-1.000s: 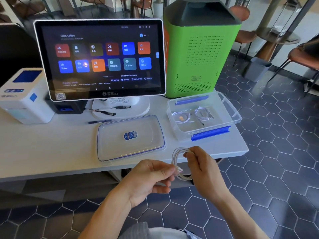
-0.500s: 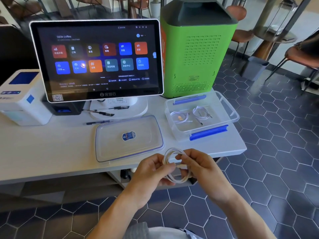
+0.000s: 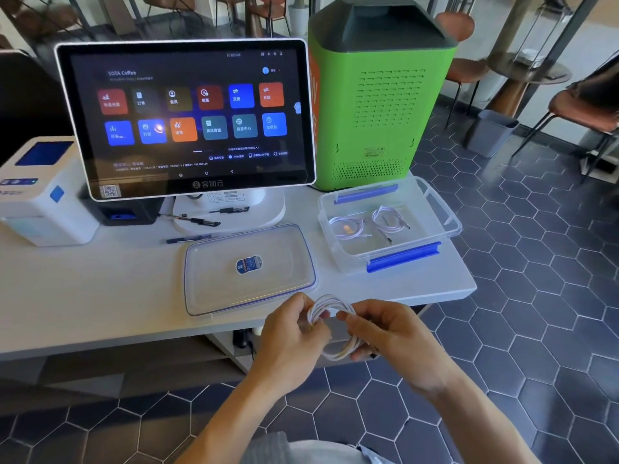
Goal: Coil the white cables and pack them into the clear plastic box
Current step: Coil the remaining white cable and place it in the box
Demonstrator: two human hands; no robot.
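Note:
A coiled white cable [image 3: 330, 304] hangs in the air just in front of the table's near edge, held between both hands. My left hand [image 3: 288, 343] pinches the coil's left side. My right hand [image 3: 392, 339] grips its right side and lower loop. The clear plastic box [image 3: 445, 219] with blue latches stands open at the table's right end. Two coiled white cables lie inside it, one on the left [image 3: 348, 227] and one on the right [image 3: 390, 219]. The box's clear lid [image 3: 217, 289] lies flat on the table to the left of the box.
A touchscreen terminal [image 3: 187, 118] stands at the back, a white printer [image 3: 43, 195] to its left, a green machine [image 3: 378, 95] to its right. Pens [image 3: 191, 219] lie near the screen base. The white table [image 3: 83, 296] ends just right of the box; tiled floor lies beyond.
Both hands have shifted slightly left with the cable. The coil is rounder and more gathered, and my left hand now grips its left side instead of the cable end.

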